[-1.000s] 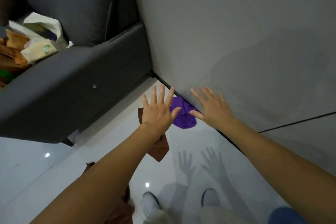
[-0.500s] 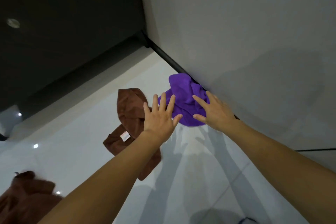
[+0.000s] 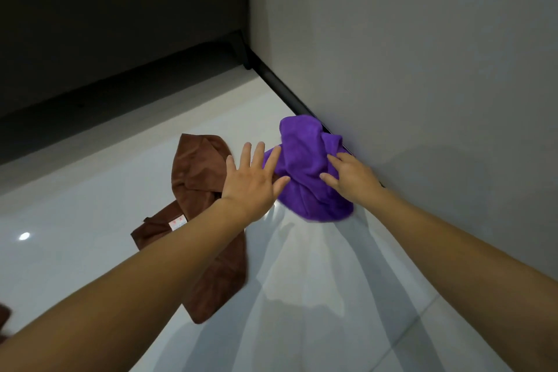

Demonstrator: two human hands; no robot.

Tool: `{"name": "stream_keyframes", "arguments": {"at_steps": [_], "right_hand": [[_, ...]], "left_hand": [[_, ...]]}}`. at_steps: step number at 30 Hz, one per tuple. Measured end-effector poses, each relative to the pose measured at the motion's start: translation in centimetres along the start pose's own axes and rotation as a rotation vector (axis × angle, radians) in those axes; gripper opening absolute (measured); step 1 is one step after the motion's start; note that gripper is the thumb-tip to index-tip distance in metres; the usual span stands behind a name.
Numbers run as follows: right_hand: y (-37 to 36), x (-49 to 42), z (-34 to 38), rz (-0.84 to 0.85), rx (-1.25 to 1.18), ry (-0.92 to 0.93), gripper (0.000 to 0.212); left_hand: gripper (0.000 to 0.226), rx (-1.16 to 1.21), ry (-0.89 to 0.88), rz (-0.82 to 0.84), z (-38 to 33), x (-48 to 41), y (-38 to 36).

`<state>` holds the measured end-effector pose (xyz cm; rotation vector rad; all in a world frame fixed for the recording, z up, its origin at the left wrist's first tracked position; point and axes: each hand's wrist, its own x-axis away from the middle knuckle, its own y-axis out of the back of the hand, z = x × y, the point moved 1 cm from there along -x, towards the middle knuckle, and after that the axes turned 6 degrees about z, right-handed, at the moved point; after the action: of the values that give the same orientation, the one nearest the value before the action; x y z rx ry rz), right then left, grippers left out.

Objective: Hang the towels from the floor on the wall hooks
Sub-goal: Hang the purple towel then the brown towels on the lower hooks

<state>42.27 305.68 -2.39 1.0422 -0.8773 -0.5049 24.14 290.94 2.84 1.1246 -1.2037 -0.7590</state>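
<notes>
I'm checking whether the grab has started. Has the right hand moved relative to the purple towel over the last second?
Yes. The right hand has come forward onto the purple towel, fingers now on its folds by the wall.

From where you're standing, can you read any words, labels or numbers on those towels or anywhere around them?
Care tag sewn on the brown towel: pale with faint pinkish marks, too small and blurred to read.
Purple towel: no writing or tag visible.
Wall and floor: no text or signs.
So nothing here can be quoted.
</notes>
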Motion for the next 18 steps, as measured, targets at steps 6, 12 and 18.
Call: {"name": "stream_keyframes", "arguments": {"at_steps": [6, 12, 18], "right_hand": [[4.0, 1.9, 3.0, -0.323, -0.467, 0.267, 0.027], [9.1, 3.3, 7.4, -0.364, -0.879, 0.336, 0.030], [11.4, 4.3, 10.7, -0.381, -1.110, 0.402, 0.021]], "left_hand": [[0.072, 0.206, -0.107, -0.107, 0.5, -1.2, 2.1], [0.081, 0.583, -0.316, -0.104, 1.7, -1.8, 4.3], [0.013, 0.939, -0.316, -0.078, 2.8, -1.4, 5.2]]}}
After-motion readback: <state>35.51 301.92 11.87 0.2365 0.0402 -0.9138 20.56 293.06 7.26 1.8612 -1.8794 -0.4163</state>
